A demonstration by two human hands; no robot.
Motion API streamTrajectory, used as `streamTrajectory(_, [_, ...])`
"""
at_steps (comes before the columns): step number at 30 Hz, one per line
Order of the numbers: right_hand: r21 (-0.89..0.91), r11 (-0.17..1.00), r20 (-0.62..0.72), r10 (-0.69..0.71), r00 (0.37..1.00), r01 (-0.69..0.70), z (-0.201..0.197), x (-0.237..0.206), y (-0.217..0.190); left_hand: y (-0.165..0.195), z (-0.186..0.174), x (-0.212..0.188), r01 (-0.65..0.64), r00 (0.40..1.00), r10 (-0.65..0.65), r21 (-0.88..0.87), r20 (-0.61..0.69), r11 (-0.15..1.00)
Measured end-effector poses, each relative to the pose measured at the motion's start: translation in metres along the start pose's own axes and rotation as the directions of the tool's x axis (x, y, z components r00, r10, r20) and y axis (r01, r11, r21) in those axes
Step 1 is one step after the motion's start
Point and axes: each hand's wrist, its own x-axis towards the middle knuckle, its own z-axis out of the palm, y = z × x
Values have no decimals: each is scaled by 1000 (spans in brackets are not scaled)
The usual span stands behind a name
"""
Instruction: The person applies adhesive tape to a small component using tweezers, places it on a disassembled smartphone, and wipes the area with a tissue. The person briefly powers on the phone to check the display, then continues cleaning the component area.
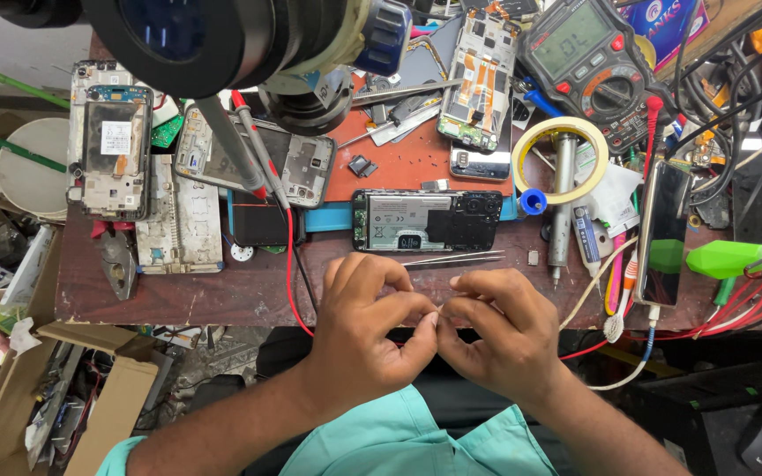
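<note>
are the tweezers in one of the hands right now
No, the tweezers lie on the bench beside the opened phone, while the left hand and right hand pinch fingertips together nearer the bench edge.

I have one view only, from the camera worn on the person's head. It looks almost straight down onto the wooden workbench (222, 295), from close range. The bench's near edge runs across the lower third of the frame; below it I see the person's lap and forearms. The left hand (365, 330) and right hand (497, 339) sit low of centre, fingertips meeting. The dark microscope head (222, 35) intrudes at the top left, nearer to the lens than the bench and out of focus. Floor and cardboard boxes (63, 405) fill the lower left corner. There is no second view to compare overlap with.
</note>
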Motion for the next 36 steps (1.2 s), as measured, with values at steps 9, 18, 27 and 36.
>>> streamTrajectory(9, [-89,969,-60,-237,970,232,10,-10,11,-2,24,-19,530,847,-476,-445,236,722])
streamTrajectory(18, [383,283,640,605,473,-879,-8,-11,24,-24,21,-14,545,743,-598,-790,300,281])
streamTrajectory(27, [-407,610,619,732,286,-680,-1,12,37,-22,17,-9,566,734,-600,-776,320,279])
streamTrajectory(36, [-619,585,410,809,420,-523,-3,13,39,-29,19,-9,565,746,-605,-746,280,352])
